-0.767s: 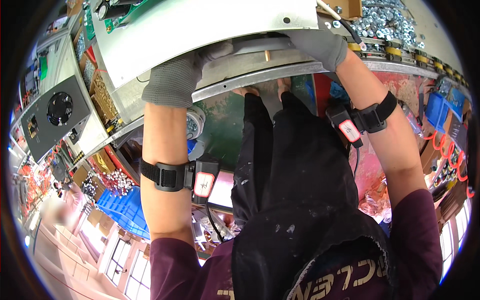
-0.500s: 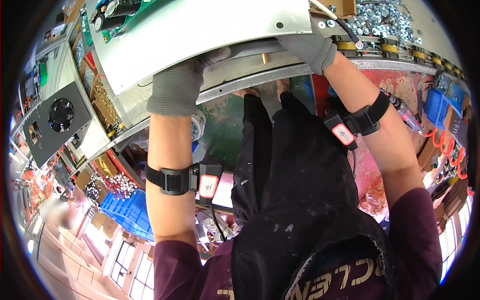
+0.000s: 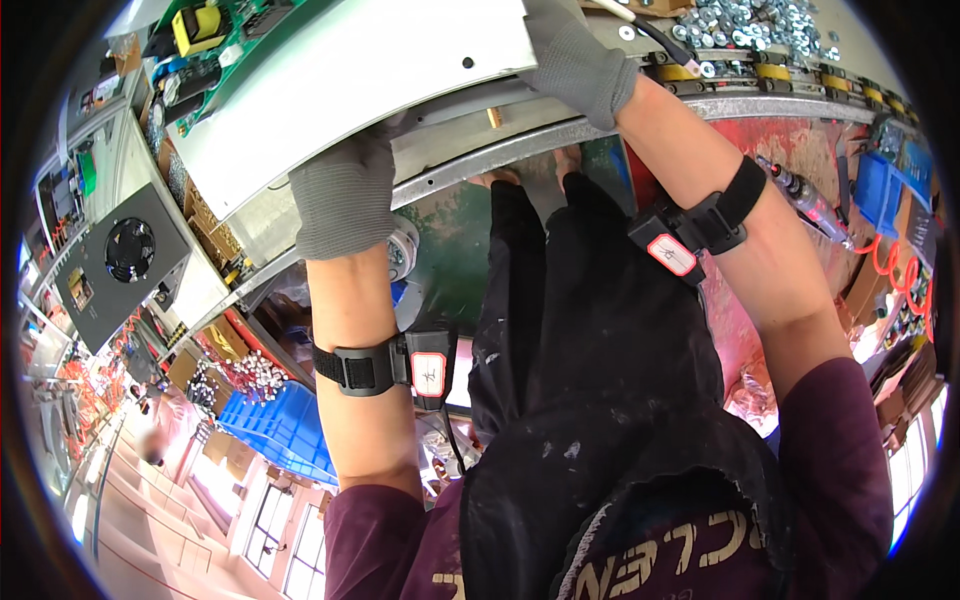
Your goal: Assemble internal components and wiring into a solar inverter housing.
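Panel [image 3: 380, 85], white and flat, sits at the near edge of the bench [image 3: 455, 150], with a green circuit board [image 3: 228, 62] at its far left. The gloved left hand [image 3: 345, 190] reaches under its near edge; its fingers are hidden, so I cannot tell whether they are clamped. The gloved right hand [image 3: 575, 65] lies against its right end, fingertips out of sight, their grip unclear. Near that hand are a cable [image 3: 655, 38] and loose bolts [image 3: 750, 25].
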Motion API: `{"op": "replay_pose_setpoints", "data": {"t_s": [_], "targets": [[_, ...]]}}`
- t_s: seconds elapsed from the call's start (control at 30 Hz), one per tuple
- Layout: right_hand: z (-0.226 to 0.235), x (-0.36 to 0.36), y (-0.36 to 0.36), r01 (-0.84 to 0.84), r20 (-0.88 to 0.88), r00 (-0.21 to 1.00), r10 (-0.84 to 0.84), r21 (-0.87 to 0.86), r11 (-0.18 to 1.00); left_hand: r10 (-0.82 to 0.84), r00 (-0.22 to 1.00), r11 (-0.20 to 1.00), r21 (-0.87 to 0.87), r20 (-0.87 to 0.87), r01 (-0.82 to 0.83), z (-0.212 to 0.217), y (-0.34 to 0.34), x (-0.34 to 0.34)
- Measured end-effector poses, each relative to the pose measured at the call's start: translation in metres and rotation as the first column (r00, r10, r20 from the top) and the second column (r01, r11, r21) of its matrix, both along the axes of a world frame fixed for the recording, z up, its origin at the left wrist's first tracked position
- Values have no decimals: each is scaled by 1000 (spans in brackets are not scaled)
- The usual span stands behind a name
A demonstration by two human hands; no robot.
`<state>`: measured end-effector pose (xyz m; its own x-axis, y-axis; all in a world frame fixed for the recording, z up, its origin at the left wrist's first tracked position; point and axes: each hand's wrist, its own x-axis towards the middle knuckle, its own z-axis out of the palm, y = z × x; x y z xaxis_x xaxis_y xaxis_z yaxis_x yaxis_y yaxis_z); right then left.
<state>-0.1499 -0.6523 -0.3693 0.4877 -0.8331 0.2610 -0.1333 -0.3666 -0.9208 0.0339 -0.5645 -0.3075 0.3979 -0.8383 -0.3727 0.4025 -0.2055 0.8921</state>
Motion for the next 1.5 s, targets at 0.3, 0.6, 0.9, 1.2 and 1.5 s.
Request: {"op": "replay_pose_setpoints", "data": {"t_s": [0.3,0.6,0.9,1.2,1.5], "targets": [[25,2,9,4,17,1000,-2,-125,992,-240,-86,915,255,967,313,-15,9,22],[26,9,12,-121,66,992,104,372,920,-220,-272,918,294,937,267,-5,9,20],[41,9,18,-190,220,972,78,550,813,-153,614,978,30,775,205,-19,11,24],[38,23,42,278,-155,960,-233,429,859,-212,361,977,187,908,102,22,22,-18],[18,11,23,53,-83,996,-28,316,947,-223,-485,619,508,845,600,26,-26,24]]}}
